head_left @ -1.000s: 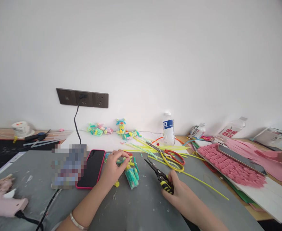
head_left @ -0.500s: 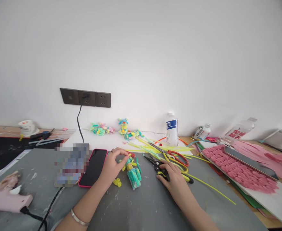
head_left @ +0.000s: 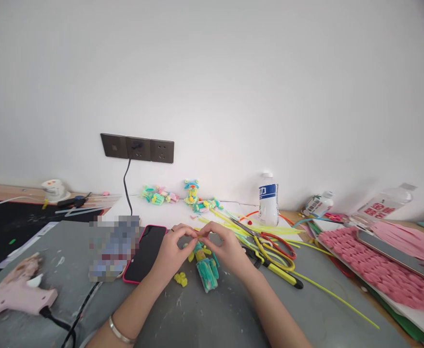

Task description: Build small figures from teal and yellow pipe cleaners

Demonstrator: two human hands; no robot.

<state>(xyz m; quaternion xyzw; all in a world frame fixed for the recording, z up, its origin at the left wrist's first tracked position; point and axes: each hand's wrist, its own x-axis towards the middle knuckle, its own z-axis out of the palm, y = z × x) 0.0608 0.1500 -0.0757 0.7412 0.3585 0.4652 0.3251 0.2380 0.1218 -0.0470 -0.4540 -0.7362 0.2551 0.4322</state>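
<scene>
My left hand (head_left: 176, 246) and my right hand (head_left: 223, 244) meet fingertip to fingertip in a pinch. What lies between their fingers is too small and covered to make out. Just beneath them a teal and yellow pipe-cleaner figure (head_left: 207, 273) lies on the grey mat (head_left: 212, 324), its upper part partly hidden by the fingers. Close to my left wrist is a small yellow fuzzy clump (head_left: 180, 279). Yellow-and-black handled pliers (head_left: 280, 274) rest to the right of my right hand, beside scissors (head_left: 277, 239) with red and yellow handles.
Yellow pipe cleaners (head_left: 335, 299) spread behind and right of the hands. A black-screened phone (head_left: 148, 256) lies left, and a pink glue gun (head_left: 20, 295) farther left with its cord. Finished-looking pipe-cleaner figures (head_left: 191, 193) and a bottle (head_left: 268, 203) stand by the wall. Pink knitted material (head_left: 374, 256) lies right.
My right hand has let go of the pliers and moved left to meet my left hand's fingertips. The view has shifted slightly to the left.
</scene>
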